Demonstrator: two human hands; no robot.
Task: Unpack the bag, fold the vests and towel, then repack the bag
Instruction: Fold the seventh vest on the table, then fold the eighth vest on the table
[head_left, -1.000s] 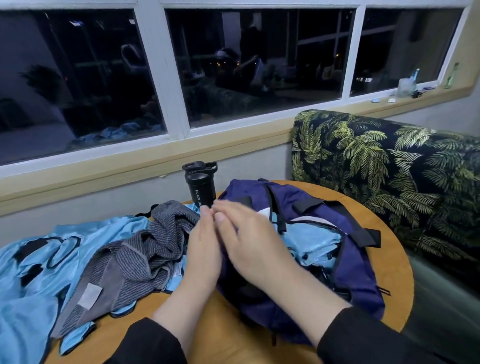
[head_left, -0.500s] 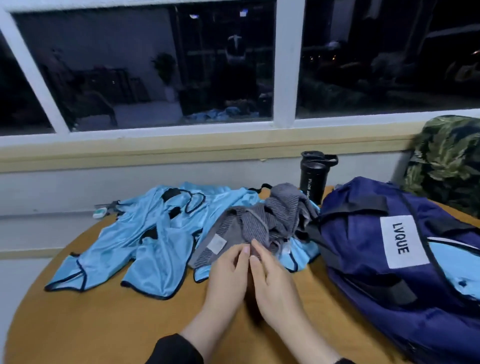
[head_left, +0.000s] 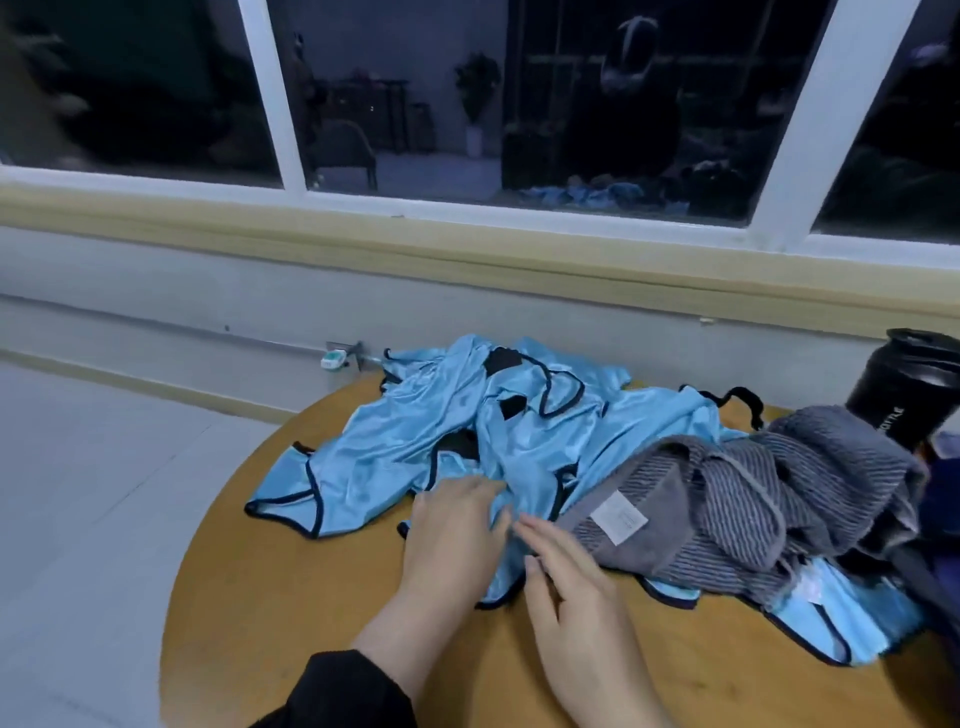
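Observation:
Light blue vests (head_left: 415, 441) with black trim lie crumpled in a heap on the round wooden table (head_left: 249, 597). A grey striped towel (head_left: 753, 493) with a white label is bunched on top of them to the right. My left hand (head_left: 457, 525) rests with straight fingers on the near edge of a vest. My right hand (head_left: 566, 577) lies beside it, fingers stretched toward the same cloth next to the towel. Only a dark blue sliver of the bag (head_left: 943, 504) shows at the right edge.
A black shaker bottle (head_left: 904, 384) stands at the back right of the table. Behind the table runs a wall with a yellow sill and dark windows. Grey floor (head_left: 78, 519) lies to the left. A small wall socket (head_left: 337, 356) sits behind the vests.
The view has swung left, away from the bag. Both hands have moved from in front of the towel onto the near edge of the blue vests.

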